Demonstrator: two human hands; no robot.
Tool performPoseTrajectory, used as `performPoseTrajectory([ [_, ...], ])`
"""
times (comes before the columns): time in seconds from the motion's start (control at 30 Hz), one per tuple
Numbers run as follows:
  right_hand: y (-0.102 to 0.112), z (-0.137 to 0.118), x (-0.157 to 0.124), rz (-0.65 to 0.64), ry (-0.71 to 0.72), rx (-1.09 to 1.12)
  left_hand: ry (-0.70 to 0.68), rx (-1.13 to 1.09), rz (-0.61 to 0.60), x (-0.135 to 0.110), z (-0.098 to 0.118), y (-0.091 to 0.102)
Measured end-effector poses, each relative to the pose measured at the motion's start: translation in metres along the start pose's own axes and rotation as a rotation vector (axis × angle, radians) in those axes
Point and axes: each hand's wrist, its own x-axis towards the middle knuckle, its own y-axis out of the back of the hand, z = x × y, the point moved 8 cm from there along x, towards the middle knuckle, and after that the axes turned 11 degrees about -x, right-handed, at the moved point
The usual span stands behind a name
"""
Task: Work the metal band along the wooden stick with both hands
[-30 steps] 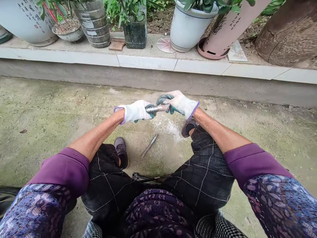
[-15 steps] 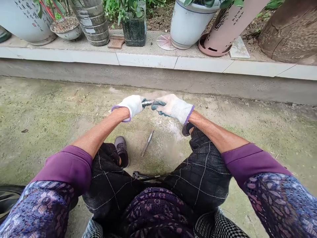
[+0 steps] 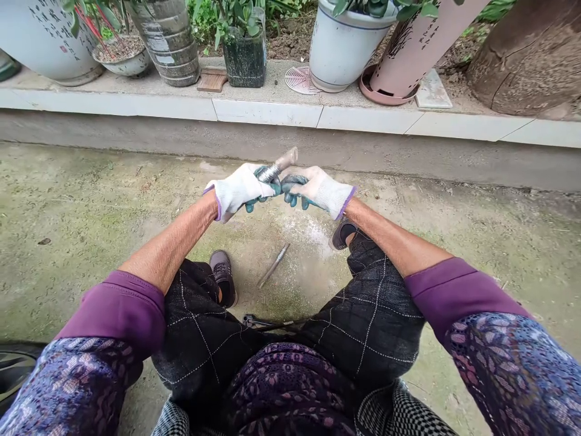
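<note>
View: head, looking down past the knees
Hands: left hand and right hand, in white knit gloves with green palms, both clenched on the rod
Rod: threaded metal rod, held between them above the concrete ground, pale end angled up
Room: ground stretches ahead to the tiled curb; a thin metal bar lies between the feet
Containers: white pot holds a leafy plant; dark cut-bottle planter holds another; shallow bowl holds gravel
Hidden: gloved fingers cover the rod's middle; pots are cut off by the top edge

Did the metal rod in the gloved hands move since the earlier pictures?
Yes. The metal rod lay nearly level before; now it tilts up, its far end pointing toward the concrete ledge and closer to it.
</note>
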Motion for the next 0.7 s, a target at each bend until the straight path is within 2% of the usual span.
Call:
performPoseTrajectory([
  [0.1, -0.013, -0.006, -0.002, -0.052, -0.005, -0.049, 0.046, 0.095, 0.097, 0.014, -0.012, 0.014],
  [0.2, -0.023, -0.009, -0.005, -0.119, -0.015, -0.105, 0.063, 0.466, 0.130, 0.030, -0.025, 0.018],
  [0.3, -0.012, -0.008, -0.006, -0.064, -0.017, -0.207, 0.075, 0.803, 0.070, 0.036, -0.034, 0.003],
  [0.37, 0.004, -0.005, -0.004, 0.007, -0.009, -0.271, 0.060, 0.865, -0.038, 0.032, -0.035, -0.015],
  [0.43, 0.018, 0.002, -0.001, 0.051, -0.014, -0.280, -0.015, 0.794, -0.156, 0.023, -0.028, -0.034],
  [0.5, 0.027, 0.011, 0.002, 0.075, -0.041, -0.229, -0.078, 0.600, -0.196, 0.012, -0.016, -0.041],
  [0.6, 0.025, 0.018, 0.003, 0.094, -0.074, -0.153, -0.059, 0.258, -0.067, 0.004, -0.004, -0.021],
  [0.7, 0.002, 0.006, -0.004, 0.032, -0.057, -0.154, 0.014, 0.105, 0.086, 0.008, -0.010, 0.006],
])
